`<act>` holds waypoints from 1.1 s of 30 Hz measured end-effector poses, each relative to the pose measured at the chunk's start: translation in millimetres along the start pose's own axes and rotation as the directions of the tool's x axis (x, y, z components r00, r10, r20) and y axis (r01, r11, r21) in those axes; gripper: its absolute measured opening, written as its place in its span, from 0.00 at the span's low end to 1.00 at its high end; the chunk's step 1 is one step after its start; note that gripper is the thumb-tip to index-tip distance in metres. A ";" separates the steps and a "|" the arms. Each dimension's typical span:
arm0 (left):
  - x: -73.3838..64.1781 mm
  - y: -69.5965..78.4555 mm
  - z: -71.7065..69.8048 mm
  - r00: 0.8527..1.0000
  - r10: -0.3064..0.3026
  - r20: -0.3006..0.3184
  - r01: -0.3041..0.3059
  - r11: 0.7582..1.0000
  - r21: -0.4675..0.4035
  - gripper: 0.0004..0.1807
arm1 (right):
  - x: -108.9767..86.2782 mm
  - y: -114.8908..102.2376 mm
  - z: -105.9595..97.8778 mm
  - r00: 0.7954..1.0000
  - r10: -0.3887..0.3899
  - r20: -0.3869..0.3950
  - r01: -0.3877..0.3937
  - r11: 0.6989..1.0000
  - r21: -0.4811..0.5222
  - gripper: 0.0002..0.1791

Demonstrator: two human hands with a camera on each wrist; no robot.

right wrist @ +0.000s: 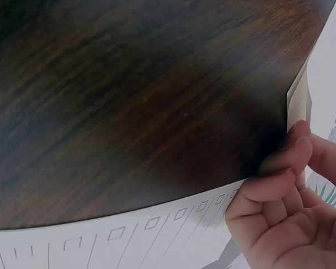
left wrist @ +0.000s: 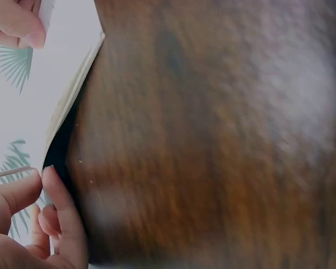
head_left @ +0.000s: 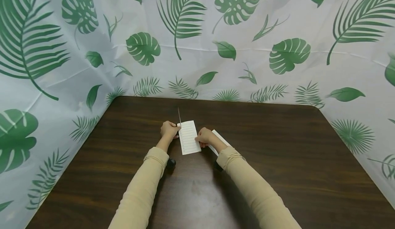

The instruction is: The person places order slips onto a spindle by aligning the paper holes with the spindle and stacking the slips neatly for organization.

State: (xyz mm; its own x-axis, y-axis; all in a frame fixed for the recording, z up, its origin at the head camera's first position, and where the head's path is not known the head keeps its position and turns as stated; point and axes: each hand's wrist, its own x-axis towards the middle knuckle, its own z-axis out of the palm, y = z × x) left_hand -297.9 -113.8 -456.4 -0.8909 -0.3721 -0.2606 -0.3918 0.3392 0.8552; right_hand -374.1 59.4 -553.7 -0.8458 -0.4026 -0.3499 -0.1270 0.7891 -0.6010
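Note:
A white notepad (head_left: 189, 138) with ruled lines is held between both hands, over the dark table. My left hand (head_left: 169, 129) pinches its upper left corner between thumb and fingers. From that thumb, a thin pale strip (head_left: 179, 115) points away from me; its kind is not clear. My right hand (head_left: 205, 137) pinches the pad's right edge with thumb and forefinger. A second white paper (right wrist: 117, 238) with lines and small checkboxes runs to the curled fingers of the right hand; in the head view the right wrist partly covers it. Page edges (left wrist: 73, 92) show along the pad's side.
The brown wood-grain table (head_left: 287, 146) has rounded far corners. A white curtain (head_left: 197, 68) with green leaf prints stands behind it and on both sides. Small black devices (head_left: 170, 164) sit under the wrists.

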 end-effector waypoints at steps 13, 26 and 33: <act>20.1 -8.9 9.3 0.999 0.019 0.046 -0.021 0.999 0.048 0.13 | -21.7 -8.7 -8.8 0.997 -0.045 -0.068 0.052 0.992 0.113 0.07; 0.2 -1.6 -1.9 0.997 0.034 0.065 -0.039 0.996 0.077 0.16 | -122.4 -72.1 -41.8 0.976 -0.108 -0.187 0.132 0.984 0.122 0.07; 7.5 -4.9 -6.1 0.995 -0.007 0.097 0.004 0.999 0.040 0.16 | -130.8 -49.1 -70.5 0.972 -0.233 -0.022 0.233 0.973 -0.002 0.06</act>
State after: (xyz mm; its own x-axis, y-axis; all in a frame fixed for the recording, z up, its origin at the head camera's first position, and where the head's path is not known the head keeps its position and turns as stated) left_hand -301.3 -123.5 -459.8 -0.9060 -0.2889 -0.3092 -0.4039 0.3725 0.8355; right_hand -293.8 106.0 -427.7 -0.8043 -0.5648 -0.1845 -0.3214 0.6748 -0.6643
